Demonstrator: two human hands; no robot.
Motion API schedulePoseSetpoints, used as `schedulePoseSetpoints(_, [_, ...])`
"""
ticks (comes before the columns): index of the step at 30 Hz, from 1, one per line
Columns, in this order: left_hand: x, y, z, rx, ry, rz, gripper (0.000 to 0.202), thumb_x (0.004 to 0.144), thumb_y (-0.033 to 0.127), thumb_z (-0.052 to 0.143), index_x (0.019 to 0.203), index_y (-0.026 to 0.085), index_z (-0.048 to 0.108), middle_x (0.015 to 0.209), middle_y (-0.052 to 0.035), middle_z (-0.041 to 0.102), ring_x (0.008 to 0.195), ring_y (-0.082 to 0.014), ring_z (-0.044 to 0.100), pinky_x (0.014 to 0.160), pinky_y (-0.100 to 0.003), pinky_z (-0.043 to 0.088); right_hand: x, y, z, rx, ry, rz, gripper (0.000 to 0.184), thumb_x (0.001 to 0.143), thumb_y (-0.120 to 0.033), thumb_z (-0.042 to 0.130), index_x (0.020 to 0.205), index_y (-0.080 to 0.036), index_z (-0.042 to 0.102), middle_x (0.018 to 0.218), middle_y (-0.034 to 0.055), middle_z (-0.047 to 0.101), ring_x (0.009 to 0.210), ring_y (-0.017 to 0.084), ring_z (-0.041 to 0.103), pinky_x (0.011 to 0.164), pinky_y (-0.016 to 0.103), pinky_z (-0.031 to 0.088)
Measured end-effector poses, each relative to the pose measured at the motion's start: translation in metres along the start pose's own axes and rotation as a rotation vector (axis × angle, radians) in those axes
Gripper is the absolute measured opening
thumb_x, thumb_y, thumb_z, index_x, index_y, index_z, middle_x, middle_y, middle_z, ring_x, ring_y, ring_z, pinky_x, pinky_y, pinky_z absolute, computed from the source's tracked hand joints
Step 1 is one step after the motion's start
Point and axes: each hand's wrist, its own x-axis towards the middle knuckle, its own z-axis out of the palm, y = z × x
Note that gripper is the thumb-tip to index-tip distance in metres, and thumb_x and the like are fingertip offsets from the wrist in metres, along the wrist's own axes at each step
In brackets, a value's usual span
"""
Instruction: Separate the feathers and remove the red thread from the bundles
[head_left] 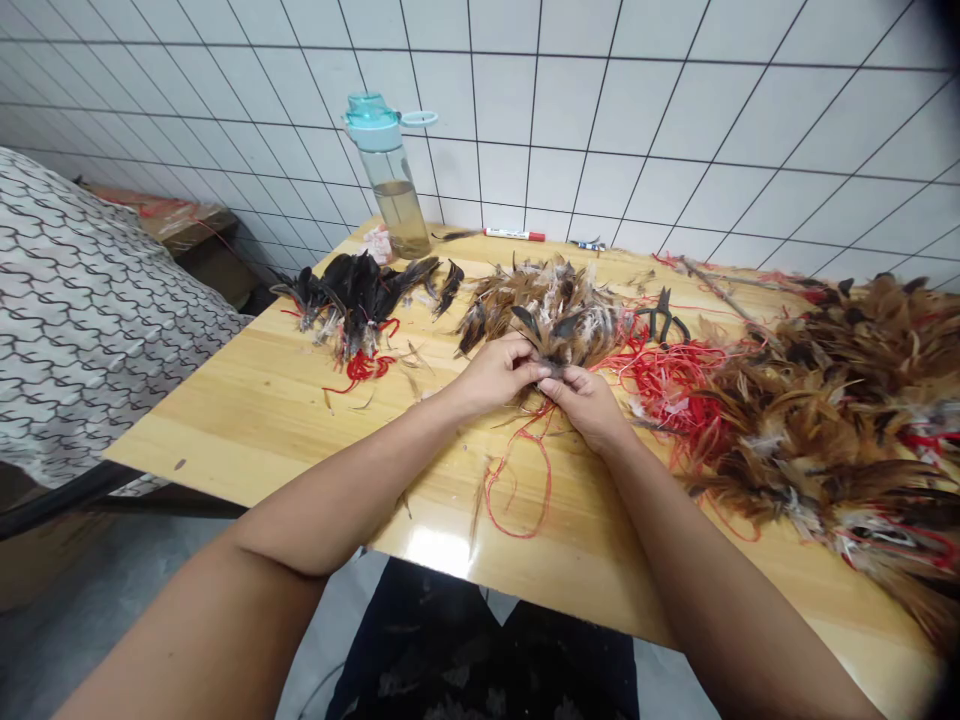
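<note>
Close together over the middle of the table, my left hand (502, 372) and my right hand (589, 400) pinch the bases of a few dark feathers (541, 335). The thumbs and fingertips of both hands almost meet, and the feather tips point away from me. A loop of red string (549, 490) hangs below my fingers and lies on the wood; its upper end is hidden by my hands. Just beyond my hands lies a pile of brown feathers (517, 290) with pale fluffy bases.
Black feathers (364, 295) lie at the left, near a water bottle (394, 190). To the right are tangled red strings (675, 385), small black scissors (664, 318) and big brown feather bundles (817, 420). A red-and-white marker (515, 235) lies along the tiled wall (570, 100).
</note>
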Motion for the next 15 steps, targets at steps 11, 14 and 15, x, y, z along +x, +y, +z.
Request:
schedulePoseSetpoints(11, [-0.001,0.000,0.003,-0.156,-0.087,0.038,0.023,0.079,0.034,0.064,0.085,0.012,0.067,0.080,-0.0050,0.065,0.075,-0.0143,0.058,0.075,-0.027,0.044,0.001,0.001,-0.001,0.063,0.106,-0.062,0.036,0.073,-0.055,0.068,0.065,-0.020,0.059,0.067,-0.0011,0.054,0.062,0.011,0.045,0.061,0.025,0.041])
schedulePoseSetpoints(14, [-0.001,0.005,-0.001,0.104,-0.001,0.170,0.022,0.082,0.025,0.060,0.100,0.015,0.068,0.089,-0.0049,0.061,0.083,-0.0143,0.056,0.080,-0.026,0.043,0.003,-0.004,-0.007,0.220,0.161,-0.040,0.037,0.072,-0.054,0.070,0.069,-0.021,0.055,0.062,-0.0043,0.046,0.050,0.008,0.032,0.047,0.022,0.030])
schedulePoseSetpoints(15, [-0.001,0.007,-0.001,0.194,0.001,0.204,0.023,0.082,0.023,0.059,0.103,0.016,0.068,0.089,-0.0046,0.060,0.083,-0.0141,0.055,0.080,-0.026,0.043,0.004,-0.005,-0.010,0.265,0.183,-0.038,0.037,0.072,-0.054,0.070,0.070,-0.021,0.053,0.062,-0.0051,0.044,0.049,0.007,0.028,0.045,0.022,0.026])
